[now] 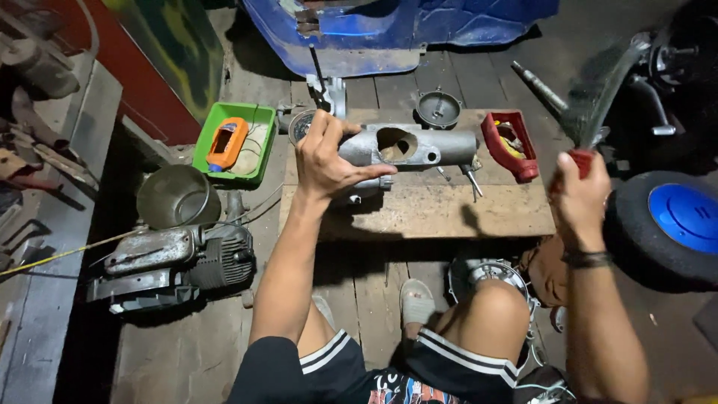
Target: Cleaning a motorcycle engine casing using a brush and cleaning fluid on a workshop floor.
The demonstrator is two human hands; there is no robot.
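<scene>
Metal housing (407, 147) lies on wooden board (419, 202), left hand (323, 161) on its left end. Tray (233, 142) left of board, pot (178, 196) nearer, engine (176, 263) nearest. Small container (510, 144) at board's right; wheel (669, 224) far right.

1. Left hand (325, 161), centre of frame: bare, no glove, no ring visible.
2. Left forearm, running down to lower centre: bare, no sleeve, no watch.
3. Right hand (580, 198), right of frame: bare, ungloved.
4. Dark wristband (587, 259) around right wrist, thin, looks braided or beaded; too small to tell which.
5. Right forearm, lower right: bare below the band.
6. Black shorts (359, 366), bottom centre: white double stripes along the leg hems, red, blue and white printed graphic at bottom edge.
7. Knees bare.
8. Pale slip-on sandal (416, 301) on one foot, lower centre, worn and dusty.
</scene>
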